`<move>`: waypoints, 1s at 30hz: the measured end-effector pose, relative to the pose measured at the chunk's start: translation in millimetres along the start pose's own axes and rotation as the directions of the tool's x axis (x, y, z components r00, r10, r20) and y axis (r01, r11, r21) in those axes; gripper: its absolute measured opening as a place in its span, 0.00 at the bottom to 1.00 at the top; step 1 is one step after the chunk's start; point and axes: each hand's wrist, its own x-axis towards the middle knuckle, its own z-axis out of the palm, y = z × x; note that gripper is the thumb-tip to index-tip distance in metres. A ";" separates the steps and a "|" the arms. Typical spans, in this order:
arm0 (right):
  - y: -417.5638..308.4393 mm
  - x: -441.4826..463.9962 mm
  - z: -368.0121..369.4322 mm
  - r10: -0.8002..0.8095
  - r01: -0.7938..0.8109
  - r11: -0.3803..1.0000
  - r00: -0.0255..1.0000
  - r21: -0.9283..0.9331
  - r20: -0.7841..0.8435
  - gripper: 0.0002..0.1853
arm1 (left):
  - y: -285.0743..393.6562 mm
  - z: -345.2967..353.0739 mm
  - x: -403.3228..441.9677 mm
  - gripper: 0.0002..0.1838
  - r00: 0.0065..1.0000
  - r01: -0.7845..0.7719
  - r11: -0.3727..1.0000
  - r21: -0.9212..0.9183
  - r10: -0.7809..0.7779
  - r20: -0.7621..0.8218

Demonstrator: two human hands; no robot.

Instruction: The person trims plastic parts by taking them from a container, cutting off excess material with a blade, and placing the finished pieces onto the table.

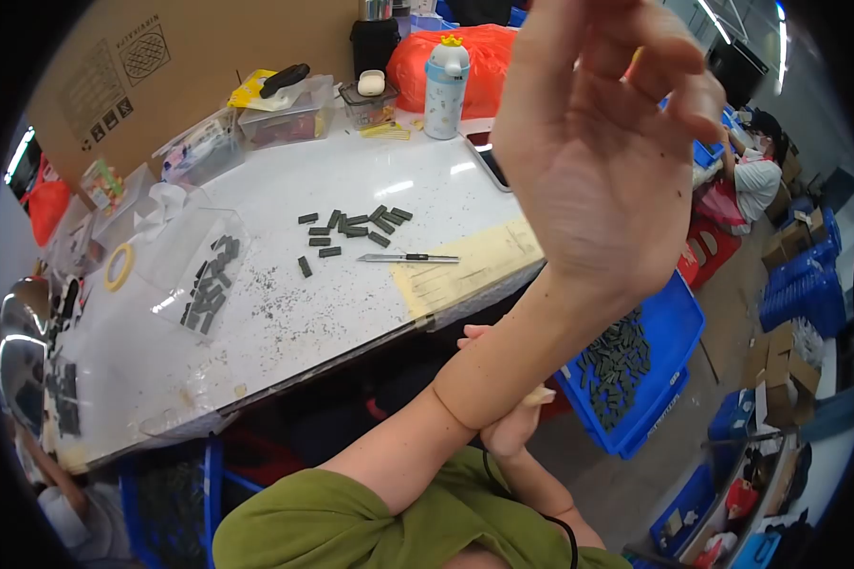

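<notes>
My left hand point(598, 161) is raised close to the camera, palm showing and fingers loosely bent apart, with nothing visible in it. The top of this hand is cut off by the frame edge. Under my left forearm lies my right hand point(510, 429), mostly covered by that arm; a few fingertips show past it, and something pale yellow sits at one finger. On the white table point(351, 171), small dark green blocks point(354, 230) lie scattered near a craft knife point(408, 258). The knife reaches onto a yellowish taped sheet point(474, 266). More blocks sit in a clear tray point(242, 228).
A blue bin point(678, 332) at right holds many dark pieces. Along the table's back stand a bottle point(444, 95), a clear box point(289, 123) and a red bag point(489, 57). A tape roll point(119, 266) lies at left. Another person point(754, 180) sits at far right.
</notes>
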 end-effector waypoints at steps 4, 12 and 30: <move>51.5 -8.6 -36.9 0.297 -0.376 0.901 0.898 0.215 0.323 0.31 | -3.1 -5.9 1.1 0.17 0.999 -0.017 0.965 0.263 0.003 0.050; -17.5 17.0 -13.9 0.117 -0.055 0.951 0.975 -0.304 0.187 0.18 | 10.4 -10.3 -6.1 0.21 0.989 -0.125 0.686 0.717 0.027 0.146; 81.8 170.8 20.4 0.169 0.607 0.300 0.725 -0.736 0.667 0.13 | 294.6 -69.7 -53.9 0.07 0.808 0.110 -0.990 -0.092 0.143 -0.571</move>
